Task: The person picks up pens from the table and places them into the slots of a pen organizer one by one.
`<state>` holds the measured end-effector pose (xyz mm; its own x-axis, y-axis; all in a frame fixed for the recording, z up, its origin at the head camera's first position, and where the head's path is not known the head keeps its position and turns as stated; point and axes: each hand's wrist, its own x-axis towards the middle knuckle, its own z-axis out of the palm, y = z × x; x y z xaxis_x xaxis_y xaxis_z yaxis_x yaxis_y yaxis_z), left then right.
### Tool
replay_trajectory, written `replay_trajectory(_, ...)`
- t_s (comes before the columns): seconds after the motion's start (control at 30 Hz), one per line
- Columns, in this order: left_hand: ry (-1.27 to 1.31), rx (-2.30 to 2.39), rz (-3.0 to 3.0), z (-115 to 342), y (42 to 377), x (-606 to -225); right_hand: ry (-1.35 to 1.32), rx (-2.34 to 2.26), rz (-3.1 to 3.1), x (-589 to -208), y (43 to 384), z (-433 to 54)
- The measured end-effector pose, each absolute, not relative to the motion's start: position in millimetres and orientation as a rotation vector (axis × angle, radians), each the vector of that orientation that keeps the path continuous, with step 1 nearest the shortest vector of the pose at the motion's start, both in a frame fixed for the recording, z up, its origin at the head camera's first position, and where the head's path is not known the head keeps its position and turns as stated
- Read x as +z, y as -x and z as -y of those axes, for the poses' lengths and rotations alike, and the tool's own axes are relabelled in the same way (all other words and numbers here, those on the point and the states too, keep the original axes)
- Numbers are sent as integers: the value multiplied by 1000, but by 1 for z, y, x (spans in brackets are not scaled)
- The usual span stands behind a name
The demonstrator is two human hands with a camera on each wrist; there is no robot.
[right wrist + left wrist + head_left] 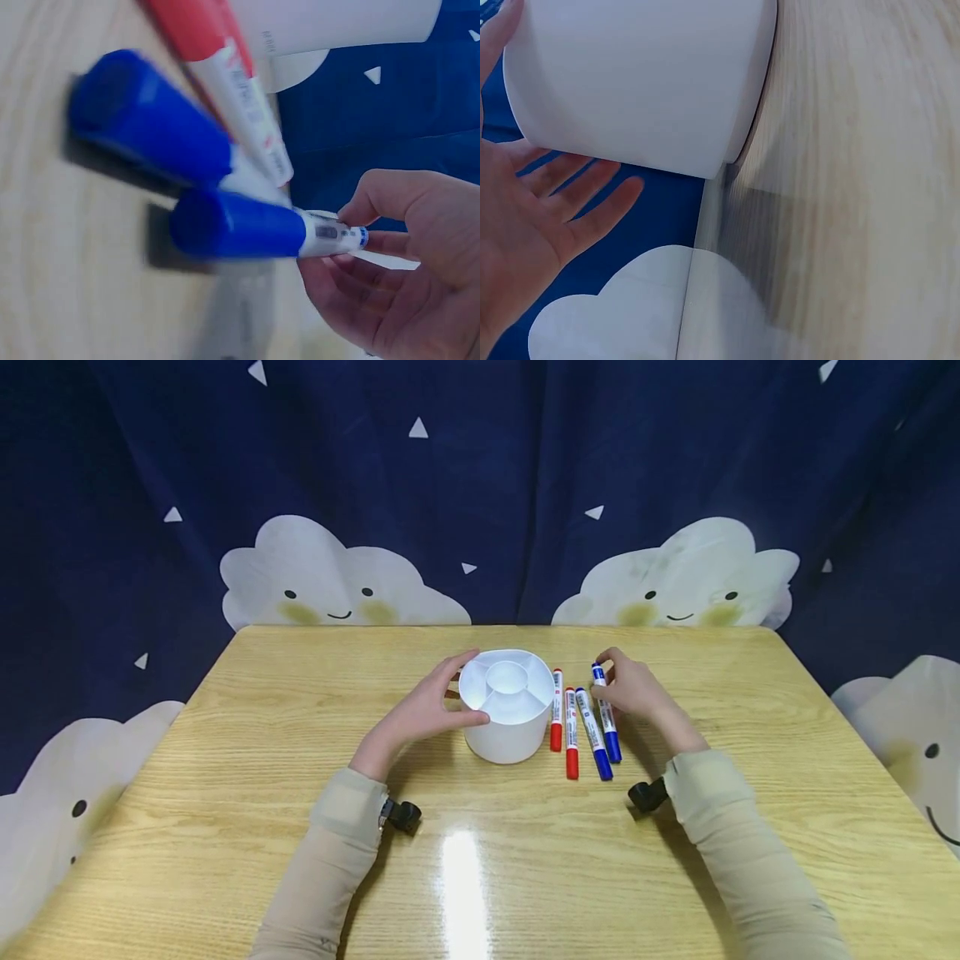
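A white round pen organizer [506,739], with a ring-shaped middle compartment and dividers around it, stands upright on the table. My left hand [429,703] spans its left side, thumb near the front rim and fingertips toward the back; the left wrist view shows the fingers [604,210] extended beside the organizer's wall. My right hand [636,689] pinches the white end of the rightmost blue-capped marker [612,743] between thumb and fingers. Left of that marker lie another blue-capped marker [595,735] and two red-capped markers, one [572,735] and the other [557,714] nearest the organizer.
The wooden table [300,760] reaches back to a dark blue curtain [480,485] with clouds and white triangles. A small black camera sits on each wrist, left [405,817] and right [647,795]. A bright light reflection [465,893] shows on the tabletop in front.
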<state>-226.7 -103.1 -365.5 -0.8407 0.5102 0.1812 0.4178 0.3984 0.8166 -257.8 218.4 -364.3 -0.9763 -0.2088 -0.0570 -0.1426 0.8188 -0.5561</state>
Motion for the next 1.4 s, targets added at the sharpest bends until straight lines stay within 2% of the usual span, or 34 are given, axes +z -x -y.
replay_trajectory(0.57, -731, 1599, -2357, 102, 212, -346, 476, -1100, -3004, -324, 257, -206)
replay_trajectory(0.87, -743, 1633, -2326, 104, 212, -347, 592, -1456, -2974, -311, 263, -198)
replay_trajectory(1.4, -729, 1619, -2324, 102, 213, -346, 642, -1695, -3070, -278, 255, -170)
